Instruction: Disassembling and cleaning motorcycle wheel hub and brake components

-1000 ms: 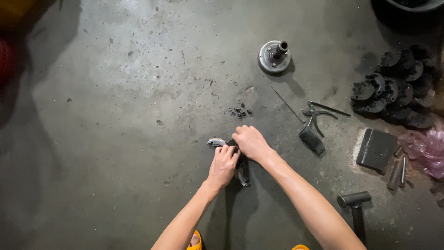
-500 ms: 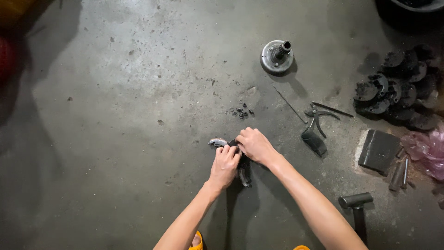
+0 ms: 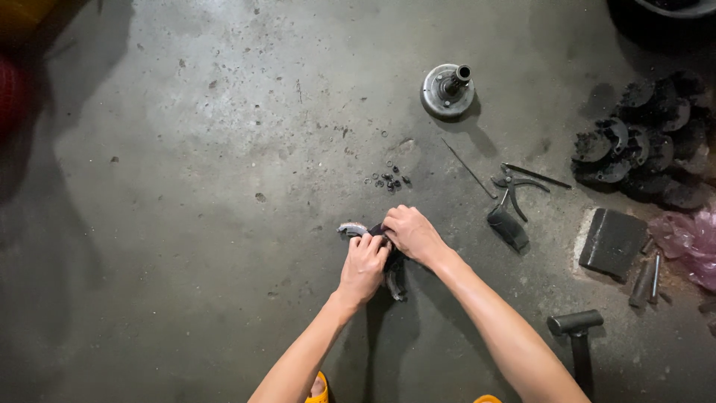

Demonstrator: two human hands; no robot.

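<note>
- On the concrete floor (image 3: 186, 246), low in the middle of the view, both hands meet over a curved metal shoe (image 3: 358, 230) with a dark lining, which lies flat where it can be pressed against the ground.
- The left hand (image 3: 363, 267) bears down on the shoe from above, fingers curled over it, seemingly to pin it.
- The right hand (image 3: 412, 233) comes in from the far side, its fingers clenched on the dark part at the shoe's top; exactly what they pinch is hidden.
- Small washers and rings (image 3: 388, 181) sit in a loose cluster just beyond the hands, likely kept within reach.
- Pliers (image 3: 514, 186), a hammer (image 3: 576, 328) and a round hub with a shaft (image 3: 447, 89) lie well apart to the right.
</note>
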